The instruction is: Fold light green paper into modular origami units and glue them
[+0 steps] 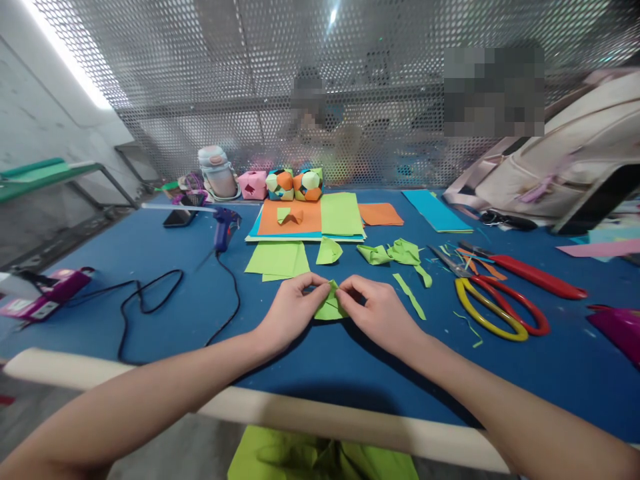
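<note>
Both hands meet over a small folded piece of green paper (330, 309) near the front of the blue table. My left hand (296, 305) pinches its upper left edge between thumb and fingers. On the other side, my right hand (376, 305) grips the upper right edge the same way. Fingers cover part of the folds. Just beyond lie a folded green paper piece (329, 251) and crumpled green paper pieces (404, 251). Green paper sheets (278, 259) are stacked beyond my left hand.
Scissors with red and yellow handles (493, 310) and a red-handled tool (537, 275) lie at right. A blue glue gun (223, 228) stands at left, its black cord (135, 287) trailing forward. Folded paper cubes (307, 185), a bottle (218, 172) and a bag (560, 147) line the back.
</note>
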Available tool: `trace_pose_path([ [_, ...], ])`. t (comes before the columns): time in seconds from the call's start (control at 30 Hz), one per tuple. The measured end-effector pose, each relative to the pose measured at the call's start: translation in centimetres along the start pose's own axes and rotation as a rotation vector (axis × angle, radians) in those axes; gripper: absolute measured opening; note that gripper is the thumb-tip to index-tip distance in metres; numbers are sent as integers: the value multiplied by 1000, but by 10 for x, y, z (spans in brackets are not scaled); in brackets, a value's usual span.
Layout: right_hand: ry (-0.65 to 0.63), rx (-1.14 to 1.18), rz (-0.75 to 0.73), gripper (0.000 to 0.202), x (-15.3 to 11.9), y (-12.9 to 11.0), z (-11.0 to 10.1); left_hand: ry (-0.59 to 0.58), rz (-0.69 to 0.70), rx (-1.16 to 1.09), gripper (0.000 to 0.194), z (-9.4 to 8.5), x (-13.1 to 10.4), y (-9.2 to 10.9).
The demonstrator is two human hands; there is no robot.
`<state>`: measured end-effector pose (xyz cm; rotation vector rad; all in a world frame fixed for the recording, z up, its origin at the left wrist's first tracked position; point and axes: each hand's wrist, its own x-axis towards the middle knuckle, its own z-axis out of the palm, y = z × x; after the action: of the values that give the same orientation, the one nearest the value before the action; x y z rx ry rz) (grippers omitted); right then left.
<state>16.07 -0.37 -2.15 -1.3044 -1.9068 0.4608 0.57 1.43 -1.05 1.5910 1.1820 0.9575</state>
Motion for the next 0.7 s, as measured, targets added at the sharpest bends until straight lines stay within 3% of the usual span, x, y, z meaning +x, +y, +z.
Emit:
trace_pose_path([
  [0.7,-48,-60,-75,16,-2,1,-4,-88,159,111,13,-7,2,1],
])
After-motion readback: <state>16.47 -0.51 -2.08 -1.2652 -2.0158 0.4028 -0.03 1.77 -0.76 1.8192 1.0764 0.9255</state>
